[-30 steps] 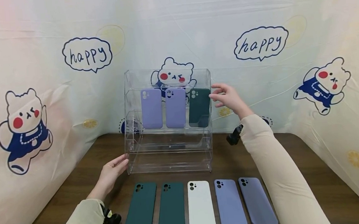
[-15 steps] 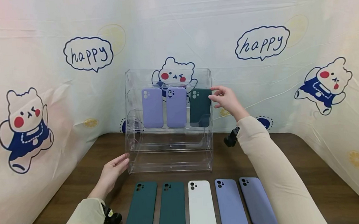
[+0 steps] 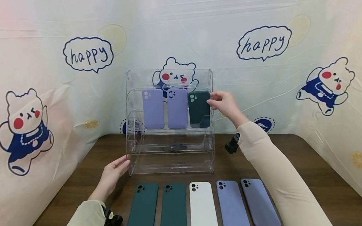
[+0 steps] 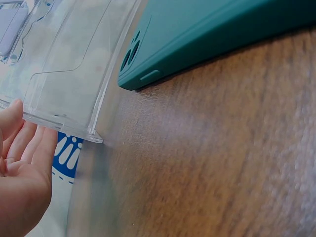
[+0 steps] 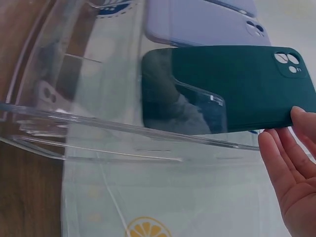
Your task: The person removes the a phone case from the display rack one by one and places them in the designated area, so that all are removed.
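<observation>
Near the right edge of the clear rack [image 3: 172, 169], I have the right hand [image 3: 225, 105] pinching the green case [image 3: 199, 108] between thumb and fingers, beside two purple cases [image 3: 153, 110]. The left hand [image 3: 111, 173], fingers nearly straight, touches the rack's lower left edge. I think we're lining the case up; next needs a gentle let-go. The cloth [image 3: 177, 28] says "happy" twice.
</observation>
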Demonstrator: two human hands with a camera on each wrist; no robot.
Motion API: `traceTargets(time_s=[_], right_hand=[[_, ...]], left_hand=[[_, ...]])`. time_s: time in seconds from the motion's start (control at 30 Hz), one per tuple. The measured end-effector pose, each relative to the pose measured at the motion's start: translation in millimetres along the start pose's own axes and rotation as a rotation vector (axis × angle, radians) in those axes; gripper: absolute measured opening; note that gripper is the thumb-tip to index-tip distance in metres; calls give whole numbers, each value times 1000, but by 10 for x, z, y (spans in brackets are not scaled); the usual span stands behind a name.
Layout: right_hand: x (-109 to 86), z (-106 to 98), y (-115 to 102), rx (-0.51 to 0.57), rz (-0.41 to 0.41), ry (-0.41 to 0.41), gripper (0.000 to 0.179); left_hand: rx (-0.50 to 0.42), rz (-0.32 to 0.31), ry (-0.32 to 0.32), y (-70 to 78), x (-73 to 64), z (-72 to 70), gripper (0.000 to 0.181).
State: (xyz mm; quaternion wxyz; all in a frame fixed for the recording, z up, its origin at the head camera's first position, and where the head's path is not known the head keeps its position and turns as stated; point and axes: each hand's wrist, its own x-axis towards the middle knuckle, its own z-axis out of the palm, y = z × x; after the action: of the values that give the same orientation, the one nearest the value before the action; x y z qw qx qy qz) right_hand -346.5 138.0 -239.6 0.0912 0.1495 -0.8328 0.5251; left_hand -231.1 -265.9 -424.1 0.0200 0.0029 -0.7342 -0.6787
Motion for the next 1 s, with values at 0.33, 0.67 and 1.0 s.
traceTargets(time_s=[0.33, 0.67, 1.0], right_hand=[[-66, 72, 63, -44, -27, -12, 33], [-111, 13, 21, 27, -53, 23, 34], [-157, -190, -123, 150, -147, 123, 29]], left_hand=[[12, -9, -1, -12, 2, -9, 54], [0, -2, -14, -27, 8, -8, 53], [16, -9, -9, -17, 28, -11, 55]])
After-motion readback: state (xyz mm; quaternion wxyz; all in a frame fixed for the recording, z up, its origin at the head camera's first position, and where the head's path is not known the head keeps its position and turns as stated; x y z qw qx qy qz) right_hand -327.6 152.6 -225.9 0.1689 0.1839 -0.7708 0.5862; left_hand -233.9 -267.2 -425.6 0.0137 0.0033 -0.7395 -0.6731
